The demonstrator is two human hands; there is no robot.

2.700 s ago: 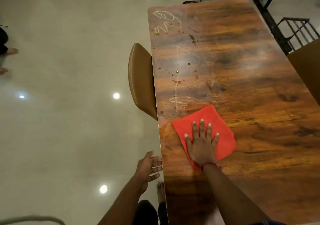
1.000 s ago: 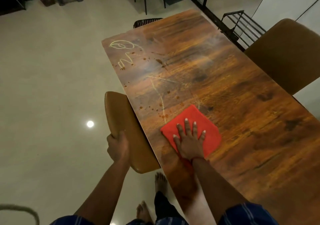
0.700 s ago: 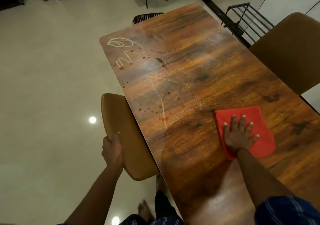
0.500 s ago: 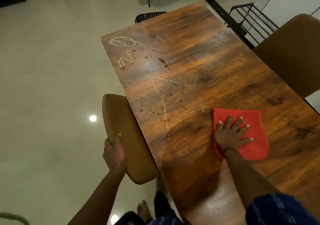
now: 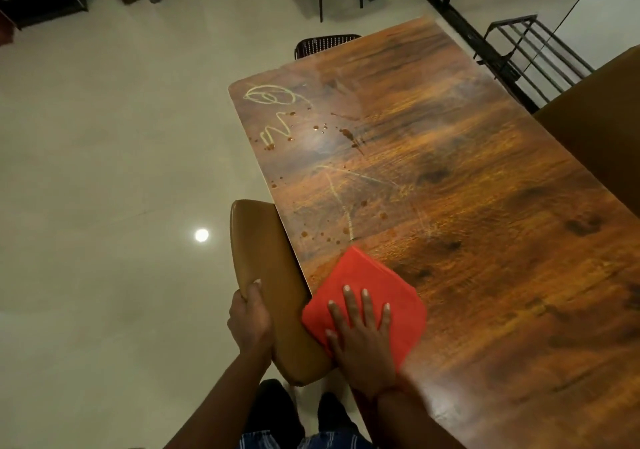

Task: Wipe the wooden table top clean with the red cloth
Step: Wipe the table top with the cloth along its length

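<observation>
So, our long dark-grained wooden table top [image 5: 485,240] looks maybe a third done: the near stretch seems clean, the far left part isn't. Our left hand [image 5: 249,320] curls round the tan padded chair back [image 5: 270,258] beside it. The square red cloth [image 5: 363,275] lies at the near left edge, under our flat, spread right hand [image 5: 363,341]. Yellow squiggles [image 5: 268,97] and brown drips [image 5: 348,134] are left.

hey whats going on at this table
A person is wiping the wooden table with a red cloth, right hand pressed flat on it near the table's left edge. The left hand grips the back of a tan chair beside the table. Yellow squiggles and brown drops farther up are not yet wiped.
</observation>
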